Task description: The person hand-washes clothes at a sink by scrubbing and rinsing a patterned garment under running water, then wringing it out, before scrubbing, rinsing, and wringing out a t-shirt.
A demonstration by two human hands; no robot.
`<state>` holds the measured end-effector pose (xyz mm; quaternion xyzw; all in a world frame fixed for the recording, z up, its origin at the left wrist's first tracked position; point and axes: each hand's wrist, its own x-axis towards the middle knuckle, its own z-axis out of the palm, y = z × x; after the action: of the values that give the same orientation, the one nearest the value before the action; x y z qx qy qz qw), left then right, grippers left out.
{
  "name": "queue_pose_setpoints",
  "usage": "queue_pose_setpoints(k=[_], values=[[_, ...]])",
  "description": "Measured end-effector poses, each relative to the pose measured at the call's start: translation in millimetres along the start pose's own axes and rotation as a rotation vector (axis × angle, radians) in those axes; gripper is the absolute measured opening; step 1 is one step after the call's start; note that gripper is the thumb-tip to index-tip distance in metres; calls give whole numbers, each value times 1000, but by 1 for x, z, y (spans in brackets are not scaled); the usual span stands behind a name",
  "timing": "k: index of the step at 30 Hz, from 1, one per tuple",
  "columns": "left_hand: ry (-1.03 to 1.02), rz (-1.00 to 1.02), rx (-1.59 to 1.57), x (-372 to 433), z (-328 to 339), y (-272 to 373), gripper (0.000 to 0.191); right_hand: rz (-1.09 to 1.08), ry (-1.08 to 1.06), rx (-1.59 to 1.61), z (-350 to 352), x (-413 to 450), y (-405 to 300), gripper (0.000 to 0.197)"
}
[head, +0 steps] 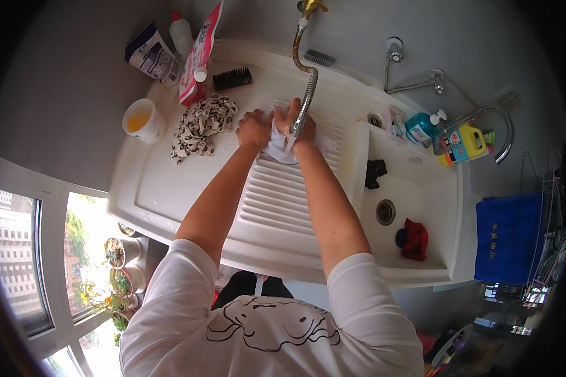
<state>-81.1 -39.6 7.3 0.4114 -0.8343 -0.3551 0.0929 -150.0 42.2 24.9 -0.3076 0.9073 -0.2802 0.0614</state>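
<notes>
My left hand point(253, 131) curls its fingers into a wet white cloth point(279, 150), at the cloth's left side. Gripping the same cloth from the right is my right hand point(304, 134), partly covered by the flexible metal faucet hose point(307, 96). Water runs from the hose's end onto the cloth beside that hand. Beneath the bunched cloth are the ridges of a white built-in washboard point(276, 200). To the left of my left hand lies a crumpled cream cloth with a dark pattern point(200, 127).
A black-bristled brush point(232, 79), a pink-white pouch point(200, 56) and a tub of yellow contents point(142, 120) stand at left. The right basin point(420, 188) holds a black cloth point(375, 173) and a red cloth point(414, 239). A blue-green pump bottle point(420, 127) sits behind it.
</notes>
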Motion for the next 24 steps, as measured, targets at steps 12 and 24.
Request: queue_pose_setpoints(k=[12, 24], values=[[98, 702, 156, -24, 42, 12, 30, 11, 144, -123, -14, -51, 39, 22], [303, 460, 48, -144, -3, -59, 27, -445, 327, -25, 22, -96, 0, 18]])
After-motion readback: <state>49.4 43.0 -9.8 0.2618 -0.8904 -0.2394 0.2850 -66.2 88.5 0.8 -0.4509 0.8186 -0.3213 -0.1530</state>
